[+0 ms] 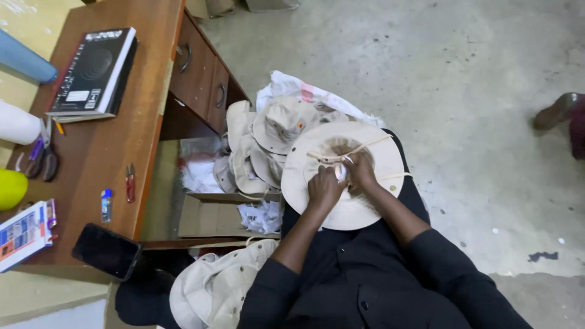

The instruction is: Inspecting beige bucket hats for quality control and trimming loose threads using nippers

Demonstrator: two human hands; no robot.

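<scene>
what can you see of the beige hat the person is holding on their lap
The wide-brimmed hat is pale beige, cloth by the look of it, lying upside down on the person's lap so its hollow crown faces up. A matching cord crosses the opening and trails over the brim on the right side. Small round eyelets dot the brim. Both hands work inside the crown: the left hand and right hand, pinching something small and white that is too small to identify.

Both hands' fingertips buried in the beige hat (pixel 359 210) crown, what they pinch unreadable; yellow object (pixel 11 187) and blue cylinder (pixel 24 61) cut by left edge, shoe (pixel 557 111) cropped right.
</scene>
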